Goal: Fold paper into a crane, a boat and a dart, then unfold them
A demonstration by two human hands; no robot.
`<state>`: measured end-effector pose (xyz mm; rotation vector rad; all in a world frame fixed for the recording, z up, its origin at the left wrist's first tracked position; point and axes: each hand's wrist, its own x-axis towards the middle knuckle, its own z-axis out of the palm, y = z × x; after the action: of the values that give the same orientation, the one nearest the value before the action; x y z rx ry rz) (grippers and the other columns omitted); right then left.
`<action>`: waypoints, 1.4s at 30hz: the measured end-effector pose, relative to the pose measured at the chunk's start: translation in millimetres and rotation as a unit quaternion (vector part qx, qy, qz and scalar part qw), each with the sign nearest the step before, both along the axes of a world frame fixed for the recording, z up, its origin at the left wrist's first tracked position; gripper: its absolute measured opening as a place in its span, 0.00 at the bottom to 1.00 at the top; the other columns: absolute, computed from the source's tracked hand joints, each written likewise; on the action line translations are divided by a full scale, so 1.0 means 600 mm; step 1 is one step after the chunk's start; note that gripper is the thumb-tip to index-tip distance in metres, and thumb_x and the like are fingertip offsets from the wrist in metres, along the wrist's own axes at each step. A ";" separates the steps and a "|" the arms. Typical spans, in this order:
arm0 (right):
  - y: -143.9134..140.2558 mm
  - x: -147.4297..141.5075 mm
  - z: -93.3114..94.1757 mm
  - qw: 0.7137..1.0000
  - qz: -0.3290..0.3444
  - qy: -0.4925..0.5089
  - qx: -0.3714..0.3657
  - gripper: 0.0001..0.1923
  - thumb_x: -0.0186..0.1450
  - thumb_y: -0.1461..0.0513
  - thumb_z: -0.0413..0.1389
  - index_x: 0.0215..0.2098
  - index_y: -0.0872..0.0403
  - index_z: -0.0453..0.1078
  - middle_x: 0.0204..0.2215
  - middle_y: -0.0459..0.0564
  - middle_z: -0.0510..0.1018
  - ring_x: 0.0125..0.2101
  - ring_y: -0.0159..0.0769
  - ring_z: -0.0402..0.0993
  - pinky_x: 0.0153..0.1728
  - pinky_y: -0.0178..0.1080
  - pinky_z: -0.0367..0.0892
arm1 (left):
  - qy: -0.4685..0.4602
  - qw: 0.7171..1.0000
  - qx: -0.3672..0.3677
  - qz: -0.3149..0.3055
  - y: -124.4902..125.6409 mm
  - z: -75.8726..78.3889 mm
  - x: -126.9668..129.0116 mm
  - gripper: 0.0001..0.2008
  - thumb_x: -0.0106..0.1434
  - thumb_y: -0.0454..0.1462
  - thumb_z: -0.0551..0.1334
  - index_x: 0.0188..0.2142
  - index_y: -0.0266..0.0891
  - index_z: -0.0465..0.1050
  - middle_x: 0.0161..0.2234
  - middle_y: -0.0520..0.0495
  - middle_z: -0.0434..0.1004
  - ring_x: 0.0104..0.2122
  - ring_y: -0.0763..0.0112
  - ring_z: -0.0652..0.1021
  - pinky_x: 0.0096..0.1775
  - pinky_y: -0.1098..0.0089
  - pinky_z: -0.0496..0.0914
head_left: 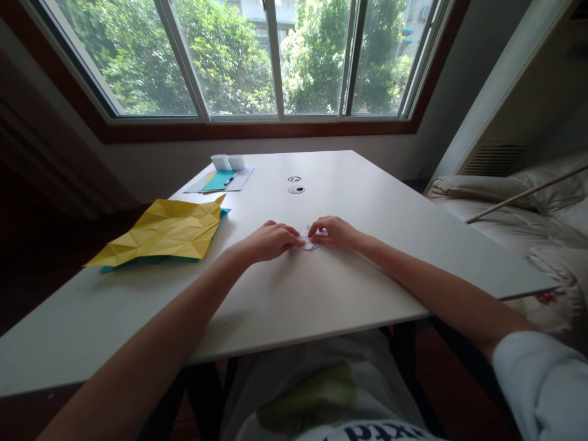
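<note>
We see small folded white paper piece [309,240] between left hand [271,240] and right hand [337,233], both curled, fingertips pinching it on white table [321,294].

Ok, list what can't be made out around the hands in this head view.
- Small white folded paper: mostly covered by the left hand and right hand; shape unclear.
- Teal sheet: hidden under the creased yellow paper, edges only.
- Two small white objects at the table's far side: too small to identify.

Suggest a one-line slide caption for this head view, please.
Left hand and right hand press a small white folded paper on the white table.
</note>
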<state>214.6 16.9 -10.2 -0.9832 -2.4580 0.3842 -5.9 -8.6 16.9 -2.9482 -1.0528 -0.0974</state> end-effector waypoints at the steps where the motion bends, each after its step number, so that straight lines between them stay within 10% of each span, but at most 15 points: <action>1: 0.001 0.000 0.000 1.000 0.002 0.000 -0.001 0.05 0.58 0.60 0.56 0.33 0.52 0.73 0.31 0.47 0.75 0.32 0.31 0.68 0.33 0.33 0.59 | 0.004 1.000 -0.002 0.003 0.000 0.002 -0.002 0.17 0.64 0.35 0.51 0.47 0.55 0.70 0.48 0.52 0.73 0.47 0.69 0.72 0.47 0.68 0.58; 21: -0.003 0.002 0.001 0.999 0.029 -0.001 0.028 0.06 0.58 0.63 0.56 0.34 0.52 0.74 0.31 0.48 0.76 0.33 0.32 0.69 0.35 0.34 0.61 | 0.030 0.992 -0.096 0.075 -0.004 0.040 -0.030 0.11 0.57 0.44 0.58 0.36 0.51 0.77 0.45 0.52 0.75 0.45 0.65 0.72 0.45 0.68 0.63; 32: 0.006 -0.003 -0.006 0.995 -0.015 0.095 -0.034 0.08 0.59 0.64 0.53 0.36 0.54 0.73 0.29 0.46 0.78 0.30 0.29 0.72 0.33 0.32 0.64 | -0.118 0.963 0.007 0.243 0.015 -0.012 0.005 0.13 0.58 0.45 0.55 0.34 0.45 0.77 0.28 0.51 0.77 0.26 0.70 0.73 0.25 0.74 0.62; 42: 0.025 -0.004 -0.019 0.996 -0.073 0.007 0.040 0.14 0.58 0.59 0.56 0.42 0.55 0.74 0.39 0.54 0.76 0.40 0.37 0.70 0.44 0.38 0.62 | -0.182 0.964 -0.020 0.194 0.042 -0.042 0.003 0.16 0.57 0.45 0.57 0.39 0.42 0.77 0.31 0.48 0.74 0.30 0.69 0.74 0.36 0.70 0.67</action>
<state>212.4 32.0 -21.6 -1.1142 -2.3518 0.2405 -4.1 16.6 -8.4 -2.7510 -1.6698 -0.6362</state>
